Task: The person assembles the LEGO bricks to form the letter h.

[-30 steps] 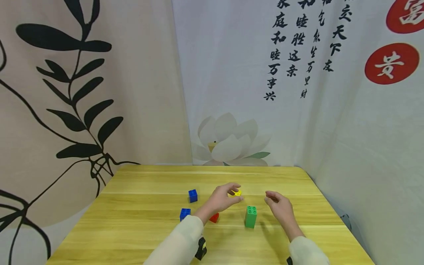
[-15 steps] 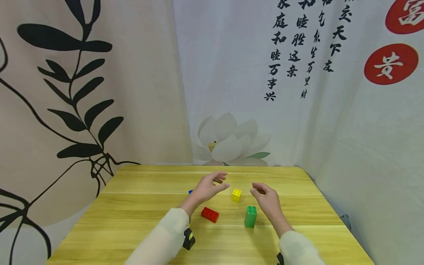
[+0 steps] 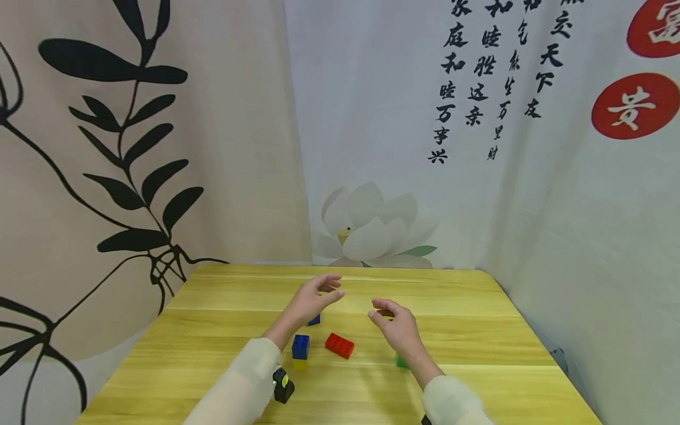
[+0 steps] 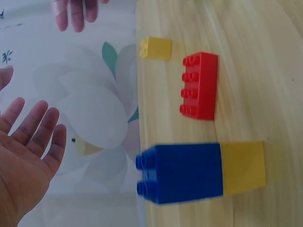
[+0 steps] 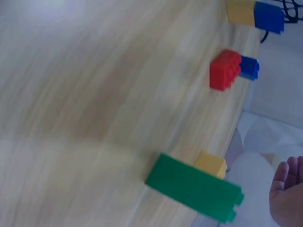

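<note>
My left hand (image 3: 313, 298) hovers over the table with loosely bent fingers and nothing in them. It partly covers a blue brick (image 3: 314, 320). Just in front stands a stack, a blue brick (image 3: 300, 345) on a yellow brick (image 3: 300, 364). A red brick (image 3: 340, 346) lies flat between the two hands. My right hand (image 3: 401, 330), also holding nothing, hangs above the table, fingers relaxed. In the head view it hides most of a tall green block (image 3: 402, 361) and nearly all of a small yellow brick, seen in the left wrist view as a yellow brick (image 4: 158, 48) on the wood.
The wooden table (image 3: 239, 319) reaches back to a hanging cloth (image 3: 255, 147) printed with leaves, a lotus and writing. In the right wrist view the green block (image 5: 194, 187) stands near the yellow brick (image 5: 210, 164), away from the red brick (image 5: 225, 69).
Both hands have moved left, empty. The blue-and-yellow stack has come out from behind my left arm, while my right hand now covers the yellow brick and much of the green block.
</note>
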A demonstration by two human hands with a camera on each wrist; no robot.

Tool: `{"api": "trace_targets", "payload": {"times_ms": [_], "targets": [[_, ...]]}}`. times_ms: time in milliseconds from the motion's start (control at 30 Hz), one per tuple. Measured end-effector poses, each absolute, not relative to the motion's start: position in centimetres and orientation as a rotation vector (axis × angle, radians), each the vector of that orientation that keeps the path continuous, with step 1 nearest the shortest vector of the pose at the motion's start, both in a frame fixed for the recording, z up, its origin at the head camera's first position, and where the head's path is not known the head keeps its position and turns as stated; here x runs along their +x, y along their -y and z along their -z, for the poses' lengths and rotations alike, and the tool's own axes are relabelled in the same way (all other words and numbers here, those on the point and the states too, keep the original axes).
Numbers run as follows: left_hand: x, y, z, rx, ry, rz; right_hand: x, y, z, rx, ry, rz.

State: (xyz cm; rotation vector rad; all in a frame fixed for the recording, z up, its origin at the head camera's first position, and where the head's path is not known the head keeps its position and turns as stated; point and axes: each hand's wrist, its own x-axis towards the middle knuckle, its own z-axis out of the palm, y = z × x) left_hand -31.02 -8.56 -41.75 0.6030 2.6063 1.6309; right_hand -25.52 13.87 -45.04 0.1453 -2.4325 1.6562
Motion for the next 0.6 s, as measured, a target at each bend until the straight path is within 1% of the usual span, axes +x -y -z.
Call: {"api": "trace_targets", "payload": {"times_ms": [300,600], "targets": [[-31.0,10.9,42.6,0.53,-2.618,-1.689,-25.1,-12.1,47.4,0.16,2.519,-1.665],[-30.6,13.4,44.2,0.386,-2.595,-1.734,-25.1,-11.0,49.6,0.187,2.568,-1.651]]}}
